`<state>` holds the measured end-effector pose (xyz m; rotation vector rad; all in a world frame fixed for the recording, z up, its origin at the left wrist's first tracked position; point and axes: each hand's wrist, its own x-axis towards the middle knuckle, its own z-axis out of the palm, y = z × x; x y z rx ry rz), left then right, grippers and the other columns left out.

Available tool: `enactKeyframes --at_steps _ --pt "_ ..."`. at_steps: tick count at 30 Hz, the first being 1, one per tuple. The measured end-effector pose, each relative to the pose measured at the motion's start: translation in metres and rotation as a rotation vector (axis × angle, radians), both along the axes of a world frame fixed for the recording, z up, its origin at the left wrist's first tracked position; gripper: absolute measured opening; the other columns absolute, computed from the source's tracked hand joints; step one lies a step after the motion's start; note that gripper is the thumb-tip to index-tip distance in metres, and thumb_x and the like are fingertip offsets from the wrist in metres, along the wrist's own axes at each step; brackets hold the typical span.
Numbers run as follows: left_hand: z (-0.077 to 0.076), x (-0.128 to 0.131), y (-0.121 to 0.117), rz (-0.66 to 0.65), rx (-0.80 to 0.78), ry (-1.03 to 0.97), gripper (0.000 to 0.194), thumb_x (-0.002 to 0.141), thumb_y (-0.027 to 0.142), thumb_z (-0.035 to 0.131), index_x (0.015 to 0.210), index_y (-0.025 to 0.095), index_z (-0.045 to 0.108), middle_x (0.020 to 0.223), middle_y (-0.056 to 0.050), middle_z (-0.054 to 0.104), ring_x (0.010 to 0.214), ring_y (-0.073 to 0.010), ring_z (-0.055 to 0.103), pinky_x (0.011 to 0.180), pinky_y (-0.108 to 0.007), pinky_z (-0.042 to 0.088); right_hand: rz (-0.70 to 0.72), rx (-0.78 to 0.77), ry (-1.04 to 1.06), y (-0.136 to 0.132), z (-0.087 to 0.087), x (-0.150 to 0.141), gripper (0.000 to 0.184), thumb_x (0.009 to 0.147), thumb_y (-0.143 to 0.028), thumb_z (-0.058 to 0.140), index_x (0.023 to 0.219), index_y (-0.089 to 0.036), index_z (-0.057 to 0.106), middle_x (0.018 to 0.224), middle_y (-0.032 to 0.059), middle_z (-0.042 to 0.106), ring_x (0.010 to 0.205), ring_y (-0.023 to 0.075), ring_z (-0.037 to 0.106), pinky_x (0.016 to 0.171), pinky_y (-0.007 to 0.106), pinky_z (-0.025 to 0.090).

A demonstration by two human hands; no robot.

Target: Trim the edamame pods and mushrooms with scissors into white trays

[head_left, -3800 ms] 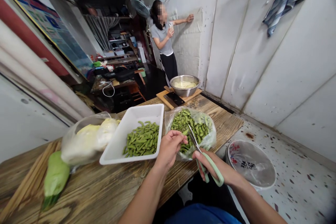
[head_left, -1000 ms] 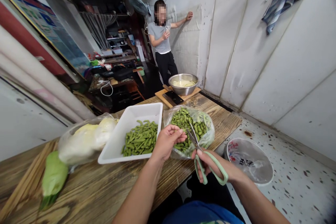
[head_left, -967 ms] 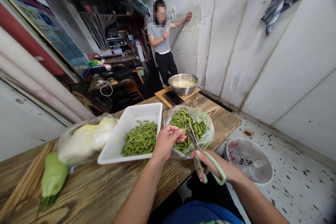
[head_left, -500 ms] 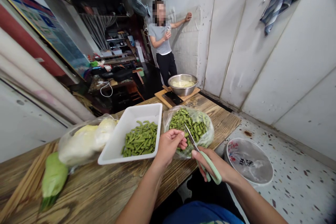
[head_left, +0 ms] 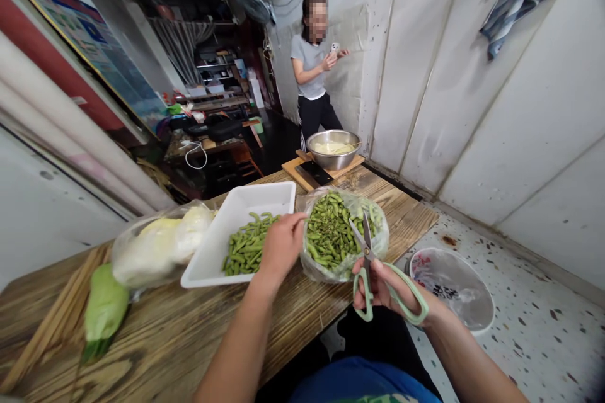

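In my right hand (head_left: 378, 283) is a pair of scissors (head_left: 367, 252) with pale green handles, blades parted and pointing up over the clear plastic bag (head_left: 385, 245). The bag lies spread on the wooden table and holds a heap of green soybean pods (head_left: 328, 227). My left hand (head_left: 281, 245) is over the right edge of the white plastic tray (head_left: 198, 271), its thumb and fingers drawn together; whatever is between them is too small to make out. More green pods (head_left: 243, 249) lie in the tray, partly hidden by this hand.
Left of the tray are a bagged pale vegetable (head_left: 146, 252), a green gourd (head_left: 104, 305) and wooden strips (head_left: 57, 321). A steel bowl (head_left: 333, 150) and a cleaver (head_left: 314, 173) rest on a board. A lined bin (head_left: 451, 289) stands right. A person (head_left: 314, 69) holds a phone beyond the table.
My left hand has moved left from the scissor tips to the tray's edge. The scissors have opened and drawn back toward me. The person behind has lowered an arm from the wall.
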<state>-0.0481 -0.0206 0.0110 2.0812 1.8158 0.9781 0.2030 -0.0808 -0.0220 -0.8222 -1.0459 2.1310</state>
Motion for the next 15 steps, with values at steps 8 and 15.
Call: enactKeyframes --at_steps 8,15 --pt "0.0 -0.001 -0.009 0.041 -0.024 0.348 0.023 0.088 0.021 0.056 0.088 0.024 0.079 0.116 -0.012 0.07 0.116 -0.0326 0.055 0.102 -0.052 0.03 0.027 0.039 -0.092 0.001 0.001 -0.004 0.062 0.082 -0.072 0.062 0.11 -0.018 0.053 0.067 -0.0002 0.067 0.061 0.0192 0.07 0.061 0.03 0.053" --pt "-0.014 0.038 -0.007 -0.319 -0.278 0.453 0.021 0.083 0.013 0.056 0.072 0.019 0.073 0.088 -0.012 0.073 0.097 -0.0304 0.061 0.091 -0.046 0.032 0.007 0.193 -0.257 0.003 0.006 -0.004 0.063 0.083 -0.075 0.056 0.108 -0.018 0.051 0.061 -0.0025 0.064 0.046 0.0145 0.061 0.047 0.023 0.039"
